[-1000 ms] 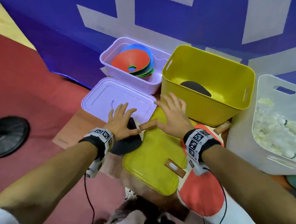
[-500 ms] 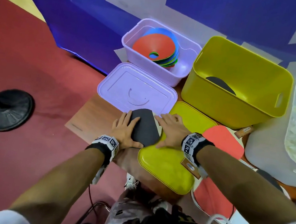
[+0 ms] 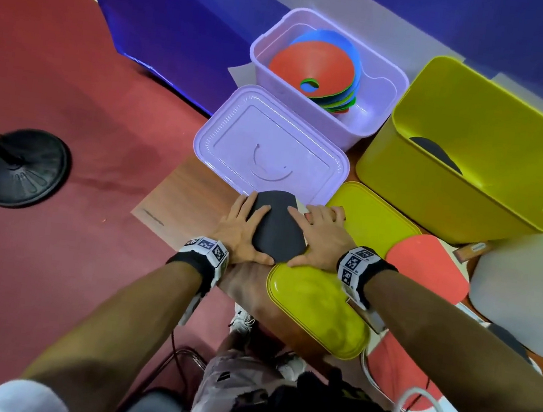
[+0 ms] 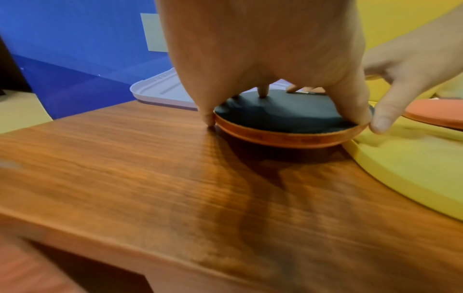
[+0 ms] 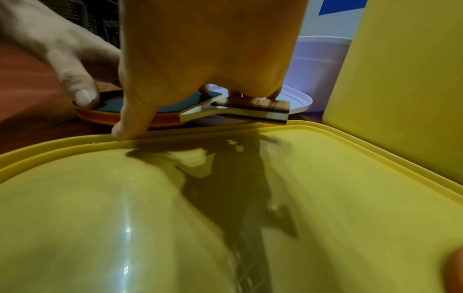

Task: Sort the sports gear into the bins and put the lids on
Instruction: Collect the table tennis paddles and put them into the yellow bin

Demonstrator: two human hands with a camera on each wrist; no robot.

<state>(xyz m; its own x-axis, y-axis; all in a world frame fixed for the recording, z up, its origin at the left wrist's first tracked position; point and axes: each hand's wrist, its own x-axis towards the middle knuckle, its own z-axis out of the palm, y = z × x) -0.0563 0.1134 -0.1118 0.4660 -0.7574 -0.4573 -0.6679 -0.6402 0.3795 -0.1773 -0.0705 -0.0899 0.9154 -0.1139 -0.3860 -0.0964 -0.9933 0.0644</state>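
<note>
Now both hands have closed in on the black-faced paddle (image 3: 275, 229) on the wooden table (image 4: 125, 158): left hand (image 3: 242, 233) and right hand (image 3: 322, 243) pinch its edges between thumb and fingers, where a second ago they merely rested nearby. Probably it goes next into the yellow bin (image 3: 437, 193), where another paddle already lies.

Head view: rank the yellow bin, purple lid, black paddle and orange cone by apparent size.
1. yellow bin
2. purple lid
3. orange cone and black paddle look alike; the paddle is nearer the camera, so unranked.
</note>
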